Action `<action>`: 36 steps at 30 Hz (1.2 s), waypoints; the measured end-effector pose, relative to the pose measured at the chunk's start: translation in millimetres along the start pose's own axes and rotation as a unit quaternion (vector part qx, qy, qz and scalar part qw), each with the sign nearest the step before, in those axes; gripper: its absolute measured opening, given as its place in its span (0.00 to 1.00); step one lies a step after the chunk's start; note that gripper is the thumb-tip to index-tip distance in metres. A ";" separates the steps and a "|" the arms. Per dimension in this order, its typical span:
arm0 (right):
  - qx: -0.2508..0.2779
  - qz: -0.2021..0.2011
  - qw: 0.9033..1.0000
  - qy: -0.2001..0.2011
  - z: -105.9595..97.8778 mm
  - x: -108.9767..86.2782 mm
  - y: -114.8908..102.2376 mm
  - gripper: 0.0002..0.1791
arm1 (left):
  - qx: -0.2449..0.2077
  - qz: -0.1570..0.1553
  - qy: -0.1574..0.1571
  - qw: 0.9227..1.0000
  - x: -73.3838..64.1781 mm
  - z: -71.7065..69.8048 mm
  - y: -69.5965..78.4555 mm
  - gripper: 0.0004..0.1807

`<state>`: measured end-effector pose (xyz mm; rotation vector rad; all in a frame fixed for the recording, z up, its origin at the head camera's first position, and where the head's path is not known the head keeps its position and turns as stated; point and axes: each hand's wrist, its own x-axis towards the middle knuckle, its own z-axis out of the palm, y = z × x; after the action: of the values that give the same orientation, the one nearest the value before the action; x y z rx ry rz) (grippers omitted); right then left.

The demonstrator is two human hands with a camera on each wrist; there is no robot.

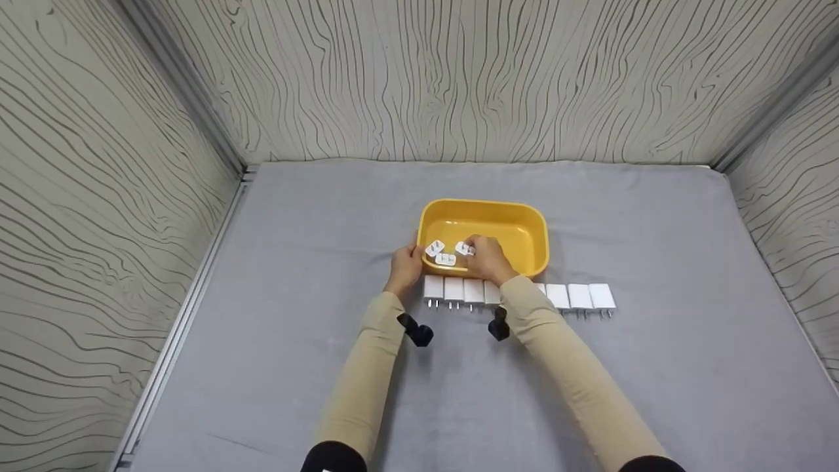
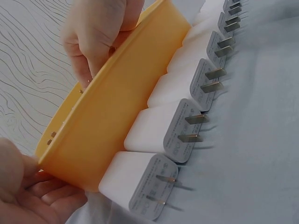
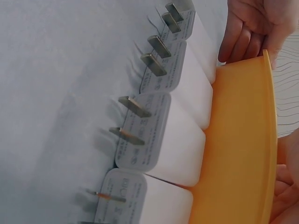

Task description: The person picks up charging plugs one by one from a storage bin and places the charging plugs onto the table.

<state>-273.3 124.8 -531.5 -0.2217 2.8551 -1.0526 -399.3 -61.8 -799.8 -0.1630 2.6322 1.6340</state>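
A yellow plastic bin sits on the grey cloth. My left hand grips its left end, the thumb at the rim and the fingers under the outer wall in the left wrist view. Inside the bin, my right hand reaches down over the near wall and pinches a white charger, partly hidden by the fingers. Two more white chargers, one at the left and one nearer the front wall, lie there with prongs upward.
Along the bin's near side runs a row of several white chargers, set side by side with metal prongs towards me. My right forearm covers part of the row. Wood-patterned walls enclose the cloth-covered table.
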 end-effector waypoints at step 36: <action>0.077 -0.005 0.995 0.061 -13.2 -23.5 19.1 0.17 | -0.003 -0.008 -0.003 1.000 19.3 10.4 -23.3 0.18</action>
<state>-253.9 151.5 -533.1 -0.1646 2.8608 -1.3242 -416.2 -64.1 -826.9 -0.1788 2.6141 1.6352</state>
